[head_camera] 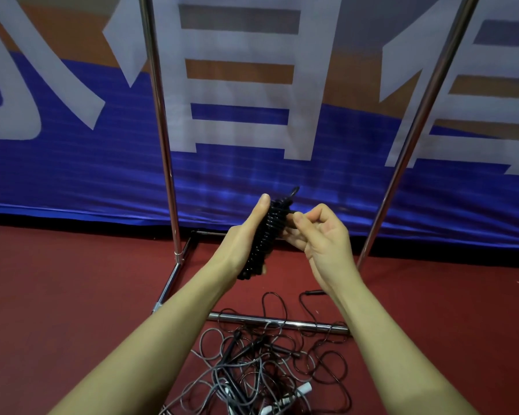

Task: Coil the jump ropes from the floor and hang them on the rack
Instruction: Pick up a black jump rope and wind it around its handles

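The coiled black jump rope (pixel 264 235) sits mid-frame, held upright off the floor: the left hand (pixel 246 232) grasps its wound bundle with thumb laid along the side, while the right hand (pixel 315 235) pinches the rope's loose end at the coil's one o'clock (a small loop pokes out on top). At six o'clock from it, a tangle of black and grey ropes (pixel 261 363) lies on the red floor (pixel 72 295) across the rack's base bar (pixel 282 322), and the rack's uprights (pixel 162 130) rise at eleven and one o'clock before a blue banner (pixel 72 175).
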Available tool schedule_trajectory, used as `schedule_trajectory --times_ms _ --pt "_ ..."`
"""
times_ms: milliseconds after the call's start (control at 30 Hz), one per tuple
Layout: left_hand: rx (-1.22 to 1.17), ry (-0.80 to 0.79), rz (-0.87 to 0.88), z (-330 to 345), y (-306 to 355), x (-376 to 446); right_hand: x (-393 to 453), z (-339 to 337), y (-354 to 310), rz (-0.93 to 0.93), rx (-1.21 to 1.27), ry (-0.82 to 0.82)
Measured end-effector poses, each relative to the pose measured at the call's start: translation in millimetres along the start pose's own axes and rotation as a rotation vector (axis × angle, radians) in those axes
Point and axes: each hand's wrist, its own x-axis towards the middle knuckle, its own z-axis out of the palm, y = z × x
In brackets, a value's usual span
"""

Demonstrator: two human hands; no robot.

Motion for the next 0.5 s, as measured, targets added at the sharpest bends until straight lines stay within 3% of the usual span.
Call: schedule_trajectory --times_ms 133,300,500 --pt "0.038 0.098 0.002 0.3 4.5 -3.0 -0.4 -1.6 -2.3 -0.019 -0.082 -0.023" --pt "0.098 0.208 0.144 5.9 0.3 -1.8 -1.7 -2.0 -0.9 -0.016 -0.088 -0.029" --pt "0.069 0.162 0.080 10.4 0.7 -2.4 2.8 -8.6 -2.4 -0.105 -0.293 0.127"
